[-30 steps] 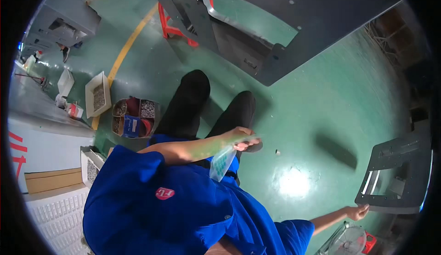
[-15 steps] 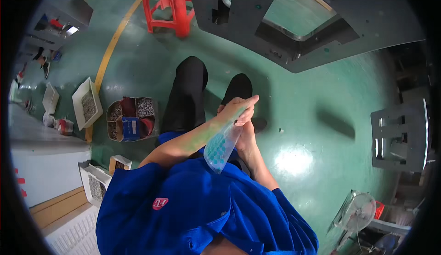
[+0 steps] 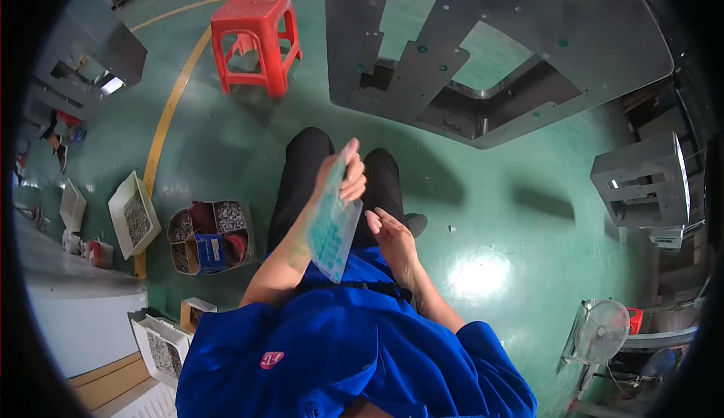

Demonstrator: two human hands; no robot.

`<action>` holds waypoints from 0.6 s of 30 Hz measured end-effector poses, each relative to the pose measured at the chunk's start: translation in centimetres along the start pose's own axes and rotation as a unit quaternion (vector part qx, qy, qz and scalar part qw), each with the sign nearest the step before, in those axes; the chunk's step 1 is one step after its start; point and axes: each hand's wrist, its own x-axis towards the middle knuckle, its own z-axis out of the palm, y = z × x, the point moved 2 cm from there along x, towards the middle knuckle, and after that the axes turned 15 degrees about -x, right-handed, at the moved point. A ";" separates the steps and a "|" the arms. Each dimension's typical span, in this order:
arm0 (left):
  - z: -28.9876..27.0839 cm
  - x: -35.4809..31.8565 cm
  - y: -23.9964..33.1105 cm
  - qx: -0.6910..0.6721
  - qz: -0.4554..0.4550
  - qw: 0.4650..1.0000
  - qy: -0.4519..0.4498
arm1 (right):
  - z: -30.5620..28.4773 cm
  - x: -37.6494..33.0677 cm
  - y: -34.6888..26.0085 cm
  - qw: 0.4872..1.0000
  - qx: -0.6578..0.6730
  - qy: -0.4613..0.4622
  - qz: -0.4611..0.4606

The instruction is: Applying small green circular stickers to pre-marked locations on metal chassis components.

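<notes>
A translucent sheet of round green stickers (image 3: 330,241) hangs from my left hand (image 3: 345,177), whose fingers are closed round its upper end. The sheet slants down toward my waist. Just right of it, my right hand (image 3: 394,241) is apart from the sheet, palm turned up and fingers loosely parted. I see nothing in it, though a tiny sticker on a fingertip would be too small to tell. Beyond my knees stands a large dark grey metal frame (image 3: 543,109) with cut-out openings and several green dots on its face.
On the floor at left are a divided bin of small metal parts (image 3: 253,248), a white tray (image 3: 154,229) of parts and a yellow line (image 3: 162,135). A red stool (image 3: 253,11) stands ahead. At right are a grey metal housing (image 3: 641,184) and a fan (image 3: 601,331).
My hands, together at the sheet before, have parted; the right one has drawn back from it. The left hand and sheet have shifted left. The view has tilted, showing more of the stool and metal frame.
</notes>
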 end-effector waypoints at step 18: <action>6.5 5.5 8.8 0.535 0.093 0.809 0.225 | -1.5 -0.3 -8.6 0.958 -0.137 0.102 -0.229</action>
